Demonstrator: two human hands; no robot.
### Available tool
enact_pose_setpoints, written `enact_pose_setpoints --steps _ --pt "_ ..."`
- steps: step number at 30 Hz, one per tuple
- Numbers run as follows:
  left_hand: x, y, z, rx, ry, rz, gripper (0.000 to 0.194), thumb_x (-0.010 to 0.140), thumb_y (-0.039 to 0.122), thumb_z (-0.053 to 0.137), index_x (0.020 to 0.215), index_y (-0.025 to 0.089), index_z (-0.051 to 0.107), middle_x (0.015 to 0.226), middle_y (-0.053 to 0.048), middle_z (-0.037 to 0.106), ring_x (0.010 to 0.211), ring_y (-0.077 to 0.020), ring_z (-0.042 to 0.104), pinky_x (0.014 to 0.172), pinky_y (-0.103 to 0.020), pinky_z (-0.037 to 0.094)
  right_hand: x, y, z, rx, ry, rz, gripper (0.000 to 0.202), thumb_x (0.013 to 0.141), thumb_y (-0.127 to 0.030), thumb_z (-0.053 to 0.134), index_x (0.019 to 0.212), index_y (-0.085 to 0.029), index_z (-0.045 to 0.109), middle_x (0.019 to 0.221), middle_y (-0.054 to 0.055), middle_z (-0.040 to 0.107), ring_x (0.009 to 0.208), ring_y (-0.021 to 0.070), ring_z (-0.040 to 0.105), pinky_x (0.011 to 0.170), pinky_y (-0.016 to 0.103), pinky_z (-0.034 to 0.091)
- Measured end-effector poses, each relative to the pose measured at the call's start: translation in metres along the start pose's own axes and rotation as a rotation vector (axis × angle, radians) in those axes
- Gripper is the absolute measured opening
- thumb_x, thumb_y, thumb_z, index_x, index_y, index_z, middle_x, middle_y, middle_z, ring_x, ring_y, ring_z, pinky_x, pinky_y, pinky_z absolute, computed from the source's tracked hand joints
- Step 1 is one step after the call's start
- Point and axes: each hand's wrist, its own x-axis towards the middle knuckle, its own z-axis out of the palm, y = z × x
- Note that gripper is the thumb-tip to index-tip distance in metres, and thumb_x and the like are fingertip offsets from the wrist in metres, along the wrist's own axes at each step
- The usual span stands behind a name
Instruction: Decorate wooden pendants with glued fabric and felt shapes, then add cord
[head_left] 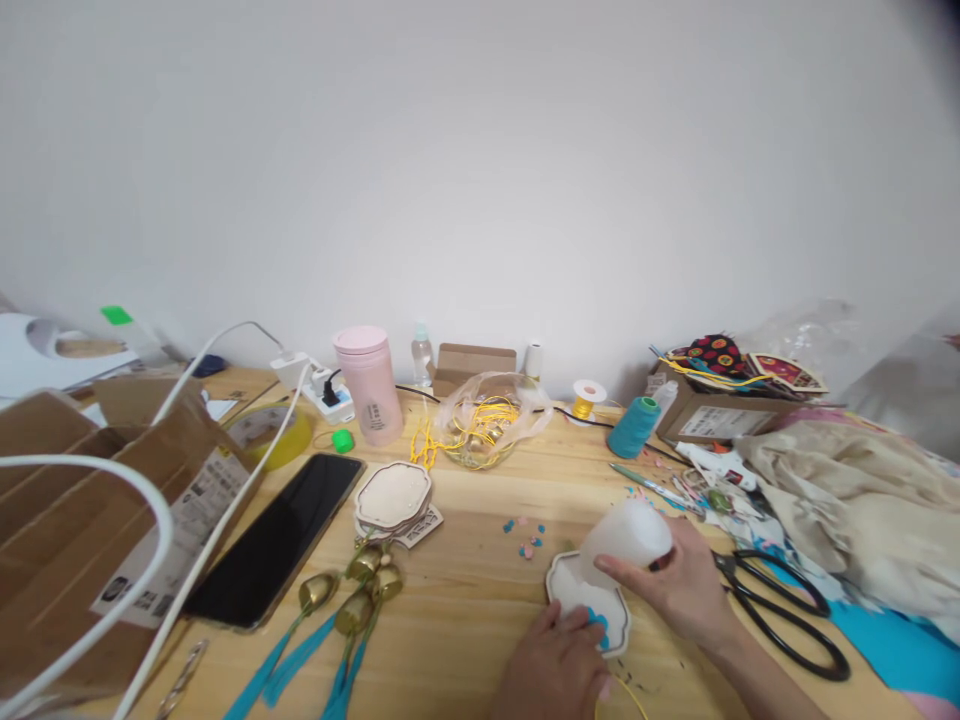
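Observation:
My right hand is wrapped round a white, rounded bottle, tilted over a pale plaque with a scalloped edge. The bottle hides part of the plaque, and its lower end cannot be made out clearly. My left hand rests at the plaque's near left edge, its fingers lying beside a blue flower-shaped piece on the plaque. A thin yellow cord shows below the plaque.
Black-handled scissors lie right of my right hand. Small blue and pink pieces are scattered behind the plaque. Stacked plaques, brass bells, a phone and a cardboard box stand or lie leftward. Fabric is at right.

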Motion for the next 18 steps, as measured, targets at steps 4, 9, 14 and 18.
enact_pose_setpoints --steps 4,9,14,18 --pt "0.0023 0.0001 -0.0013 -0.004 -0.005 0.002 0.035 0.088 0.032 0.029 0.065 0.022 0.054 0.070 0.005 0.071 0.070 -0.0104 0.066 0.072 -0.021 0.050 0.0004 0.0002 0.0018 0.062 -0.057 0.018 0.030 0.060 -0.044 0.064 0.051 -0.018 0.052 0.048 -0.003 0.053 0.043 0.0124 0.048 0.042 0.023 0.040" --pt "0.0032 0.0011 -0.0026 0.019 0.014 0.020 0.039 0.089 0.031 0.024 0.063 0.022 0.052 0.067 0.006 0.071 0.067 -0.0093 0.066 0.072 -0.019 0.049 0.0003 0.0056 0.0013 0.048 -0.073 0.025 0.030 0.058 -0.044 0.065 0.052 -0.018 0.051 0.049 -0.003 0.052 0.044 0.0126 0.047 0.046 0.024 0.042" --pt "0.0031 0.0021 -0.0030 0.020 0.016 -0.004 0.040 0.089 0.031 0.024 0.062 0.021 0.051 0.069 0.006 0.071 0.069 -0.0089 0.066 0.074 -0.019 0.048 -0.0002 0.0059 0.0006 0.147 -0.104 0.081 0.029 0.059 -0.043 0.065 0.055 -0.018 0.051 0.051 -0.003 0.053 0.046 0.0126 0.049 0.044 0.022 0.042" --pt "0.0032 0.0007 -0.0032 0.017 0.016 0.021 0.037 0.088 0.030 0.025 0.063 0.021 0.052 0.068 0.005 0.071 0.067 -0.0097 0.066 0.072 -0.020 0.050 0.0000 0.0062 -0.0021 0.129 -0.092 0.100 0.027 0.058 -0.041 0.065 0.053 -0.018 0.051 0.050 -0.003 0.053 0.046 0.0127 0.048 0.043 0.022 0.041"
